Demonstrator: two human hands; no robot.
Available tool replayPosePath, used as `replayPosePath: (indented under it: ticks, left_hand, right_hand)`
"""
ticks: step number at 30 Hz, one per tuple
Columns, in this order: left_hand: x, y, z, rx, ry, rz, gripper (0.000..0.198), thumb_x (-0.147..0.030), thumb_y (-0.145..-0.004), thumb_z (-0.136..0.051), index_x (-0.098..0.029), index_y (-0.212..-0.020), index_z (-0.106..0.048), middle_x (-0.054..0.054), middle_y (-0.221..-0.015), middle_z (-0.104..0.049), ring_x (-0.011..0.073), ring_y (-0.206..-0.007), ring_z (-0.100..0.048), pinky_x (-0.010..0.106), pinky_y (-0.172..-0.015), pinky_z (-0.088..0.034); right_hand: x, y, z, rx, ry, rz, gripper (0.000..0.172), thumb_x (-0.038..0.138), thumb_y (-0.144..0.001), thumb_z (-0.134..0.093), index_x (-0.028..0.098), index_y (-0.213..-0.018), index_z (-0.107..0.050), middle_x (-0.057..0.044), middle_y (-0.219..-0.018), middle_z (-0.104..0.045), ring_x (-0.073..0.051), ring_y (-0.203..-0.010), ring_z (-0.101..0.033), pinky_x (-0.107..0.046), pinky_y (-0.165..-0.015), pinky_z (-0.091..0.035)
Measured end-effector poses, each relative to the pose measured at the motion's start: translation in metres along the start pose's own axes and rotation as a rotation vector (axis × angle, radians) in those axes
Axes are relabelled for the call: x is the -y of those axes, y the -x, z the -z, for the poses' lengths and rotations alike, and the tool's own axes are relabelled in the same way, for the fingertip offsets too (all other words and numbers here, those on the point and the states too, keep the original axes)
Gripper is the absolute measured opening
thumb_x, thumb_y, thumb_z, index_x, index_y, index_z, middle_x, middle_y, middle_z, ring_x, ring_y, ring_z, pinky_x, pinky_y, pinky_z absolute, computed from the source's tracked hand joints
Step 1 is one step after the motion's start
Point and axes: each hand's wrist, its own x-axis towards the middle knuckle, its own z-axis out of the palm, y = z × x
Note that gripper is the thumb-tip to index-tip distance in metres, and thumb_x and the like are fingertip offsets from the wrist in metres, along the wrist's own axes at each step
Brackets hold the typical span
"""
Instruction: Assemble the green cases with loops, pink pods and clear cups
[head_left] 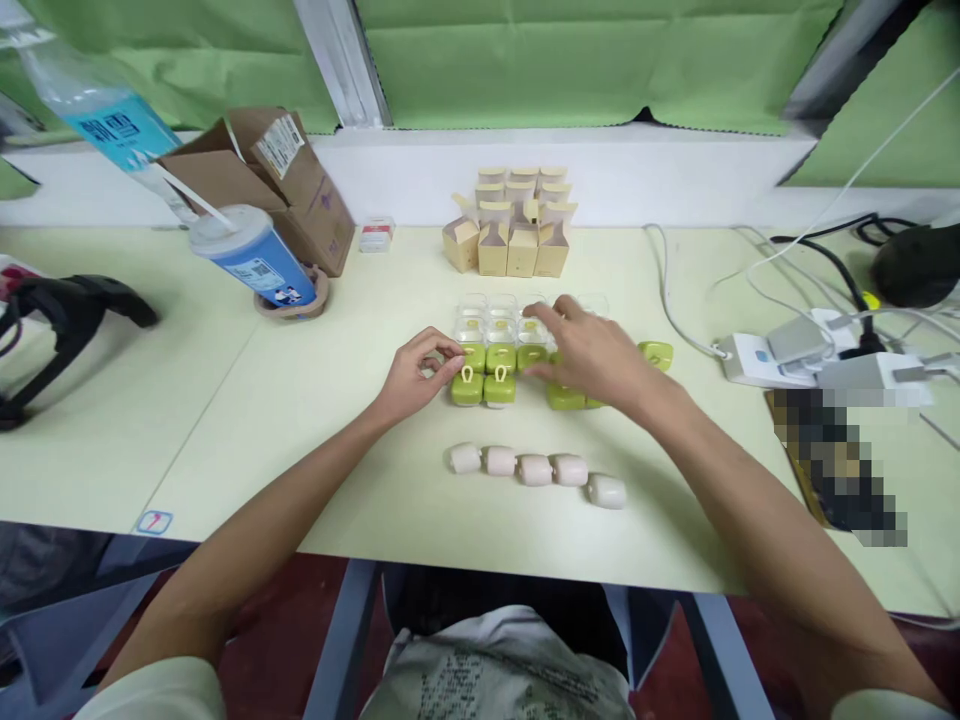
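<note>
My left hand (417,375) is curled, its fingertips touching the left end of a cluster of small green cases (484,372) on the table. My right hand (589,352) lies over the right side of that cluster, fingers spread and bent, the forefinger touching the clear plastic boxes (487,315) behind the green ones. One more green case (657,353) lies just right of that hand. Nearer to me, several small pale pink pieces (535,470) lie in a row.
A stack of small tan cartons (517,235) stands behind the cluster. Far left are an open cardboard box (262,175), a blue cup with straw (255,260), a water bottle (105,115) and a black device (60,320). Cables and white adapters (802,355) lie at right.
</note>
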Motion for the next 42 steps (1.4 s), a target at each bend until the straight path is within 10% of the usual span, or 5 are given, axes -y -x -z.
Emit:
replayPosePath:
  ticks: [7,13,19,27,42]
  left_hand:
    - [-0.019,0.008,-0.001,-0.228,-0.214,-0.369,0.014,-0.025,-0.107,-0.067,-0.021,-0.093,-0.069,-0.001,-0.076,-0.062,0.0111,-0.064,-0.056,0.024,-0.06,-0.047]
    - [-0.06,0.031,0.001,0.188,-0.475,-0.801,0.016,-0.036,-0.108,-0.067,-0.02,-0.104,-0.066,0.003,-0.087,-0.076,0.0162,-0.07,-0.071,0.03,-0.06,-0.049]
    - [-0.066,0.065,0.012,0.339,-0.675,-0.705,0.063,-0.071,-0.115,-0.044,-0.014,-0.131,-0.066,0.014,-0.114,-0.082,0.0221,-0.089,-0.081,0.032,-0.068,-0.058]
    - [-0.103,0.014,-0.021,0.189,-0.814,-0.719,0.003,-0.019,-0.109,-0.069,-0.019,-0.11,-0.072,0.005,-0.102,-0.08,0.0212,-0.099,-0.072,0.031,-0.072,-0.055]
    - [-0.106,-0.03,-0.064,0.358,-1.149,-0.717,0.027,0.01,-0.095,-0.061,-0.014,-0.091,-0.072,0.009,-0.099,-0.077,0.023,-0.094,-0.069,0.035,-0.06,-0.041]
  right_hand:
    - [-0.098,0.037,0.011,-0.23,-0.098,-0.274,0.027,0.031,-0.095,-0.063,0.025,-0.119,-0.076,-0.011,-0.112,-0.078,-0.028,-0.083,-0.07,-0.045,-0.081,-0.053]
    - [-0.137,0.076,-0.046,-0.339,-0.059,-0.256,0.057,0.048,-0.093,-0.063,0.018,-0.139,-0.079,-0.02,-0.127,-0.077,-0.044,-0.119,-0.071,-0.055,-0.091,-0.059]
    - [-0.14,0.081,-0.065,-0.243,-0.161,-0.195,0.06,0.052,-0.094,-0.067,0.02,-0.142,-0.078,-0.011,-0.109,-0.079,-0.032,-0.094,-0.076,-0.046,-0.085,-0.058]
    - [-0.142,0.078,-0.071,-0.28,-0.152,-0.231,0.053,0.047,-0.094,-0.065,0.019,-0.135,-0.08,-0.013,-0.114,-0.079,-0.032,-0.093,-0.075,-0.045,-0.085,-0.057]
    - [-0.131,0.073,-0.071,-0.264,-0.091,-0.286,0.049,0.044,-0.099,-0.06,0.02,-0.136,-0.078,-0.015,-0.125,-0.079,-0.035,-0.108,-0.074,-0.039,-0.078,-0.051]
